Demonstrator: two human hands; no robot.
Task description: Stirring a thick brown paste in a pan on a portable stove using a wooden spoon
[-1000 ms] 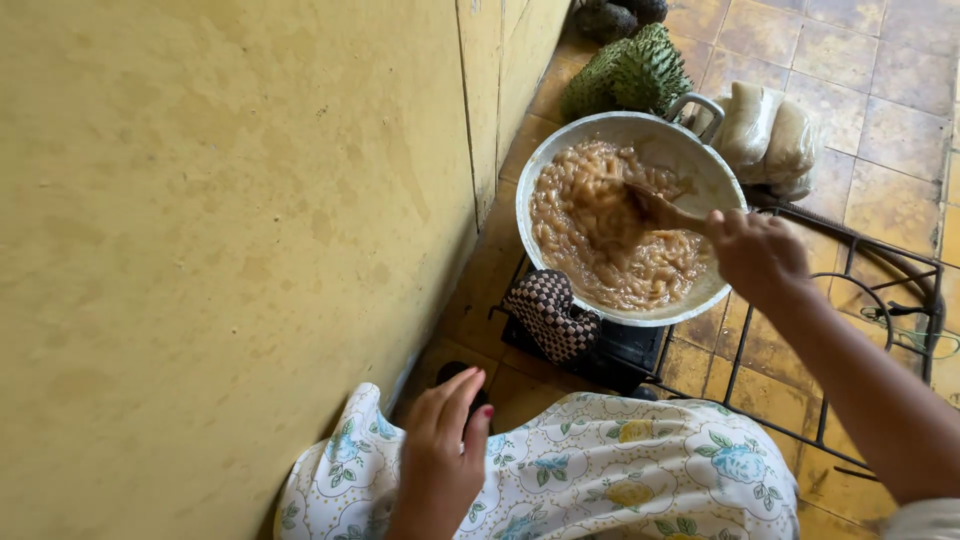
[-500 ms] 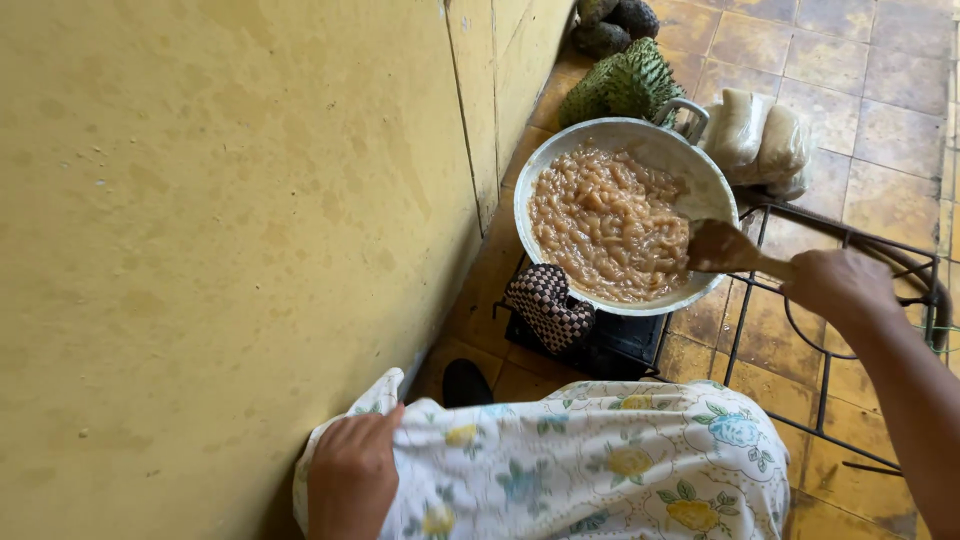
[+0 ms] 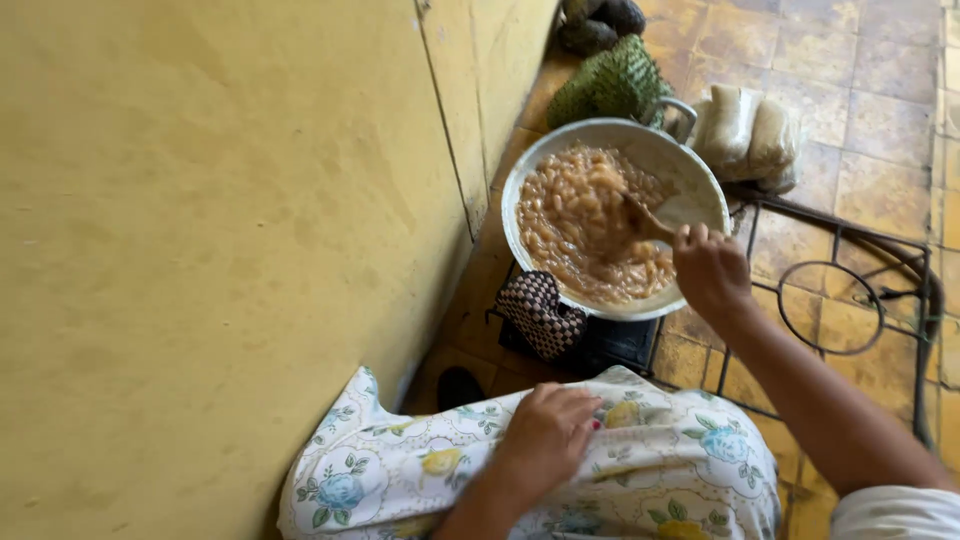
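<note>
At centre right of the frame, the right hand (image 3: pixel 712 272) has its grip closed on a wooden spoon (image 3: pixel 645 220), whose blade sits in the brown mash filling the pan (image 3: pixel 612 135). The pan stands on a dark stove (image 3: pixel 610 345) in the upper middle, a checkered cloth (image 3: pixel 540 312) touching its lower left rim. At bottom centre, the left hand (image 3: pixel 548 432) rests on floral fabric (image 3: pixel 400 470), fingers curled; I cannot tell whether it grips. A yellow wall (image 3: pixel 220 230) fills the left.

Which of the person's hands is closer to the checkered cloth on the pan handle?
Left. The left hand rests on the floral fabric just below the checkered cloth; the right hand is off to its right, holding the wooden spoon.
</note>
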